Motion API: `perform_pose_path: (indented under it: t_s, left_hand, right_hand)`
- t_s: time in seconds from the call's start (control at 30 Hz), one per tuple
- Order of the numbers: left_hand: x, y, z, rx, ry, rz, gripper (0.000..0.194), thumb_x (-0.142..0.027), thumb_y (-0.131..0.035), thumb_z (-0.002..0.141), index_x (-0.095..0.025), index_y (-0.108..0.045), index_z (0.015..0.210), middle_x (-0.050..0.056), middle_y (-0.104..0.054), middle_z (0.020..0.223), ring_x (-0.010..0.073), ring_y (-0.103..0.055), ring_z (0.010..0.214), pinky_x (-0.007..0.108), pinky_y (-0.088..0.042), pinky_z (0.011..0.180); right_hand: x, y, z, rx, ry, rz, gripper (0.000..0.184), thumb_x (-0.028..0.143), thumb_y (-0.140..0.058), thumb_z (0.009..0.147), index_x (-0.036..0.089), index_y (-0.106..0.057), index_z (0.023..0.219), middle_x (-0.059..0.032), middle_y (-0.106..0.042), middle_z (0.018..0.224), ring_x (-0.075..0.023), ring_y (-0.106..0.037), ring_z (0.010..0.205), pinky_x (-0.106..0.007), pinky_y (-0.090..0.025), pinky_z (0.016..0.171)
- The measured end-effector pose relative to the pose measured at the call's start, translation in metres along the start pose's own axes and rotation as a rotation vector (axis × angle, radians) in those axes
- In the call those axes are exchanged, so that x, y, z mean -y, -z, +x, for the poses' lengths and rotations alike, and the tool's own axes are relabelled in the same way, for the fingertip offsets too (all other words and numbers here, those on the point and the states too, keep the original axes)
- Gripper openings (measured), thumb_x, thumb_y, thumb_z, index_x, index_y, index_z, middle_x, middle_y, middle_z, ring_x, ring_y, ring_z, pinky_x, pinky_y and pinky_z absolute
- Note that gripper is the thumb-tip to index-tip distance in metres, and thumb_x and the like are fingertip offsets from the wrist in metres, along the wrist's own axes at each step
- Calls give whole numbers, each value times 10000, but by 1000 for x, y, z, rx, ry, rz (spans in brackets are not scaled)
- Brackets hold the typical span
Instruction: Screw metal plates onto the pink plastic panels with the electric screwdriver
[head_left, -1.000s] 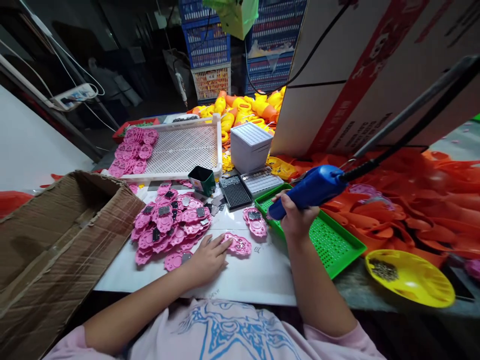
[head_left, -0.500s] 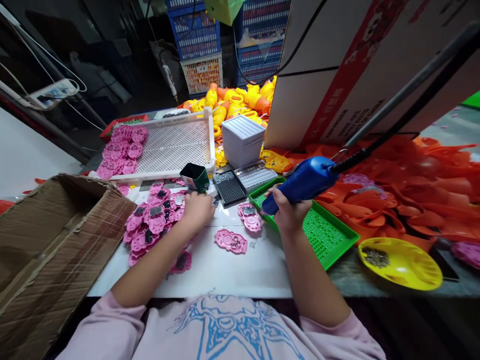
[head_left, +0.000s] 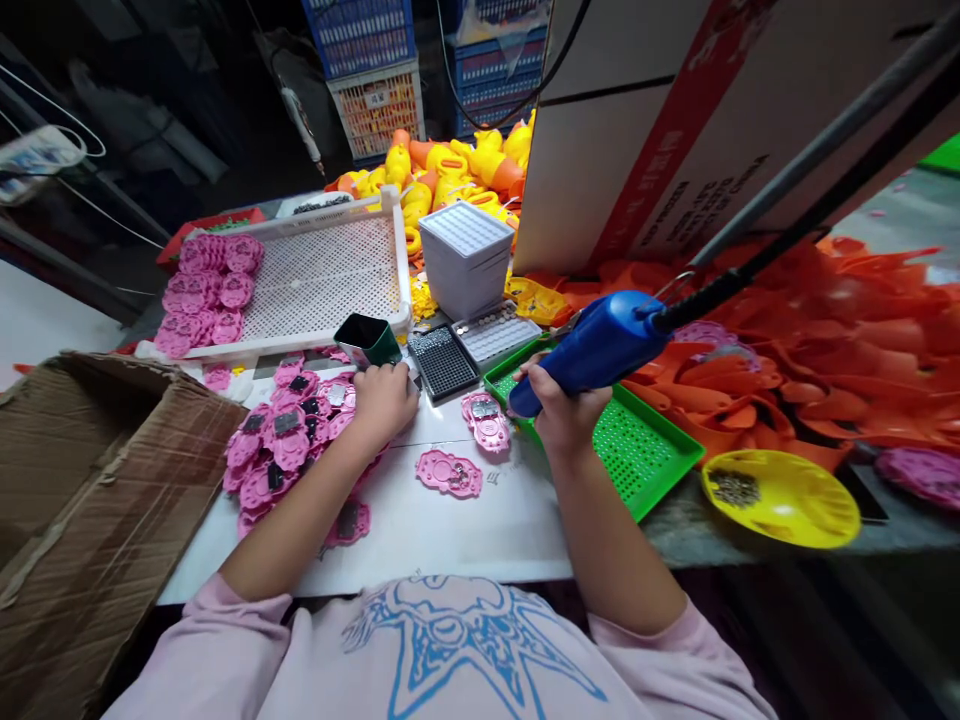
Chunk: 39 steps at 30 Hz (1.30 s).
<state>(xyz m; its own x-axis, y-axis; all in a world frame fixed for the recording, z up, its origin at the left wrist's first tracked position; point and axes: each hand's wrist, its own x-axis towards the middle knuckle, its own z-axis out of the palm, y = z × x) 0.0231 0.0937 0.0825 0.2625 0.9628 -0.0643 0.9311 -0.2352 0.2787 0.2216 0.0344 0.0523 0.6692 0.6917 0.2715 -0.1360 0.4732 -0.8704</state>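
My right hand (head_left: 568, 408) is wrapped round a blue electric screwdriver (head_left: 600, 345), tilted with its lower end to the left, over the edge of a green perforated tray (head_left: 637, 460). My left hand (head_left: 384, 402) rests with curled fingers just in front of a dark green cup (head_left: 367, 340); what its fingertips hold is hidden. To its right lies a black grid tray (head_left: 444, 362) with small metal pieces. Between my hands lie a pink plastic casing (head_left: 448, 473) and another pink casing with a grey panel (head_left: 486, 420). A heap of pink casings (head_left: 289, 435) spreads left of my left hand.
A cardboard box (head_left: 90, 500) stands at the left. Behind are a white perforated tray (head_left: 322, 285) with stacked pink casings and a stack of pale trays (head_left: 466, 262). Orange parts (head_left: 817, 350) are piled right, beside a yellow bowl (head_left: 787, 500) of small metal pieces.
The whole view has shifted slightly, so things appear a little further left and higher. Both hands keep nearly the same places on the table, and the screwdriver stays in my right hand.
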Motion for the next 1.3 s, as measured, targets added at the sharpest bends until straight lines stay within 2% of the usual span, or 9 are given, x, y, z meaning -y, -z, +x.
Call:
perform_pose_path:
  t_s: [0.1,0.2,0.4,0.6,0.8,0.97,1.07,1.17,1.3]
  left_hand:
    - [4,7,-21,8,-144,-280,351,-288,-588,825,-217,-623,1167,118,-604,1133,289,-542,1097,461,-424,935]
    - [12,4,-46,48,-288,-564,311,-420,-527,878,-235,-632,1104,89,-639,1091,210,-623,967,348,-508,814]
    - [22,-19,-68,35,-410,-798,367,-564,-606,822,-201,-598,879,117,-663,1037,220,-647,968,340,-524,787]
    - [11,-31,-72,133,-508,-621,116,-285,-662,820,-215,-643,911,85,-688,1060,222,-605,1013,411,-445,904]
    - [7,-49,-84,199,-536,-379,163,-237,-596,863,-222,-645,1018,86,-692,1163,318,-498,1180,514,-338,947]
    - [3,-58,-94,69,-544,-107,156,-273,-603,846,-212,-648,982,100,-631,1261,344,-441,1225,500,-314,938]
    - [-4,-63,-97,-30,-453,-90,164,-346,-642,823,-190,-647,871,106,-672,1063,296,-521,1031,440,-355,862]
    - [-11,-69,-97,-48,-388,-81,235,-407,-641,836,-176,-619,799,83,-661,856,256,-528,866,393,-365,758]
    - [-16,-73,-95,-40,-360,-74,229,-396,-646,836,-178,-604,780,78,-657,810,258,-519,832,386,-348,728]
  right_hand:
    - [3,-1,1,-6,13,8,287,341,-767,616,194,-556,743,36,-598,638,-109,-568,535,-273,-510,534]
    - [5,-1,3,-17,20,-2,280,340,-763,609,198,-554,729,37,-597,632,-112,-573,541,-279,-512,540]
    - [6,-3,3,-33,2,-28,270,366,-741,600,198,-547,683,27,-587,632,-107,-554,523,-285,-509,521]
    - [11,-4,2,-12,-20,-58,275,399,-731,598,206,-541,642,8,-580,646,-114,-551,529,-299,-506,515]
    - [14,-5,2,-1,-17,-80,334,478,-725,595,223,-523,671,5,-574,661,-126,-564,549,-328,-531,560]
    - [13,-6,2,5,-10,-77,338,484,-726,606,228,-521,689,4,-556,660,-125,-555,550,-330,-527,553]
    - [13,-5,1,10,-5,-71,345,486,-729,605,231,-516,697,5,-556,666,-126,-558,555,-326,-521,546]
    - [12,-5,1,20,2,-75,366,504,-726,606,233,-502,710,4,-557,678,-129,-562,566,-334,-526,562]
    - [12,-4,0,43,1,-109,396,537,-706,617,239,-483,751,8,-542,678,-132,-560,567,-348,-535,580]
